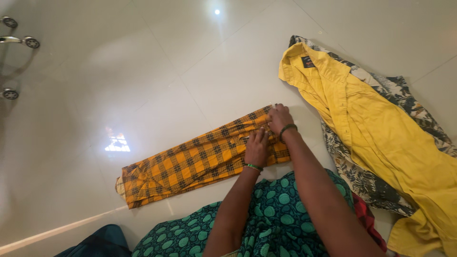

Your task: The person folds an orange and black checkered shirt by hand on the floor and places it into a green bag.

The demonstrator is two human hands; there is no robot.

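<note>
An orange and black checked shirt (190, 162) lies folded into a long narrow strip on the pale tiled floor. My left hand (257, 147) presses flat on the strip near its right end. My right hand (279, 118) pinches the cloth at that same end, at the upper corner. Both wrists wear green bangles. My lap, covered in green patterned cloth (266, 214), is just below the strip.
A yellow shirt (376, 133) lies spread open at the right on top of a floral printed garment (352, 176). Chair castors (28, 43) show at the far left edge. Dark blue cloth (100, 240) sits at the bottom left.
</note>
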